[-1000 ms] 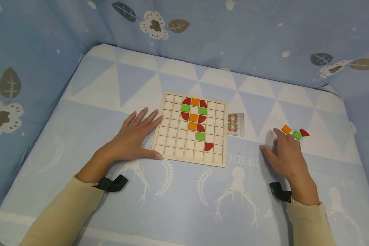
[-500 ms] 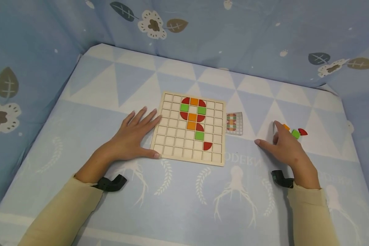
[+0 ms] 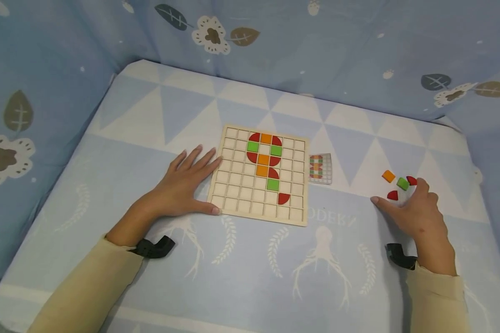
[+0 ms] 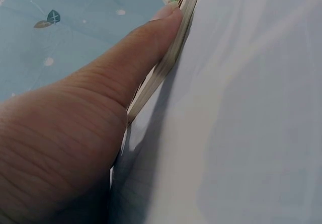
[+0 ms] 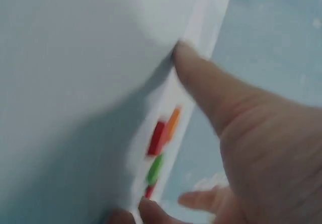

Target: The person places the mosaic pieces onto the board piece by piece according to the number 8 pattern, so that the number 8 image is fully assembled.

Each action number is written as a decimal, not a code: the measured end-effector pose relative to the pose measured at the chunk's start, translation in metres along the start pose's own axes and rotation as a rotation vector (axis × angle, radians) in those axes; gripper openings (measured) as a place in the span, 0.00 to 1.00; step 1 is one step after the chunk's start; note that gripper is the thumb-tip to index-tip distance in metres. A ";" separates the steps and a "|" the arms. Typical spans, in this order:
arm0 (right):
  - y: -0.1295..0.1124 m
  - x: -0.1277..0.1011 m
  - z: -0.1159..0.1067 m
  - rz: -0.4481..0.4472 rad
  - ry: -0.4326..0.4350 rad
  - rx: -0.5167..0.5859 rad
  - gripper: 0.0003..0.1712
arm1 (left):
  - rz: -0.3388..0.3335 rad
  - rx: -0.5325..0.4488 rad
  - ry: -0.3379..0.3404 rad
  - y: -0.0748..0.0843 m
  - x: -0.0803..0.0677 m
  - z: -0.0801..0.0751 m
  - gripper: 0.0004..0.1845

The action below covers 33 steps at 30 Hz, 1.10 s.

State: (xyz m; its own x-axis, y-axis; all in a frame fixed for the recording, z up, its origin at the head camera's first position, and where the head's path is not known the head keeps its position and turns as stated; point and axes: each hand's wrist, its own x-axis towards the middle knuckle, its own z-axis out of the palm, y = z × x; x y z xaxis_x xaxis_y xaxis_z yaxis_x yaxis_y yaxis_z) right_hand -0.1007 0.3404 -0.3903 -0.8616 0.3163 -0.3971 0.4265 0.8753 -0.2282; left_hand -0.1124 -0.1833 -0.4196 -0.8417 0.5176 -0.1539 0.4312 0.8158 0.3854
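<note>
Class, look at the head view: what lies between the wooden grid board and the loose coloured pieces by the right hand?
A small pattern card lies beside the wooden grid board; then bare cloth up to the loose pieces at the right hand.

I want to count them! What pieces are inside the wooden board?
The wooden board holds ten pieces: red quarter-rounds, orange squares and green squares. The left hand rests at its edge, covering no squares.

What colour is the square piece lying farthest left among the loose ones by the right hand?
Orange, clearest in the head view.

Red, orange, green tiles (image 3: pixel 266 159)
</note>
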 end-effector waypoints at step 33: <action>0.037 0.014 -0.010 -0.157 -0.067 0.065 0.51 | 0.002 0.002 0.011 -0.003 0.000 0.003 0.63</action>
State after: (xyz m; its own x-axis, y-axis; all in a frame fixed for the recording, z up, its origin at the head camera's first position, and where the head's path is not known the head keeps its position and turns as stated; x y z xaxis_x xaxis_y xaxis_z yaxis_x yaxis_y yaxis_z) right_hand -0.0993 0.3802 -0.3956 -0.8997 0.1510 -0.4096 0.3070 0.8858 -0.3479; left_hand -0.1131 -0.1846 -0.4231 -0.8444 0.5163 -0.1429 0.4334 0.8152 0.3843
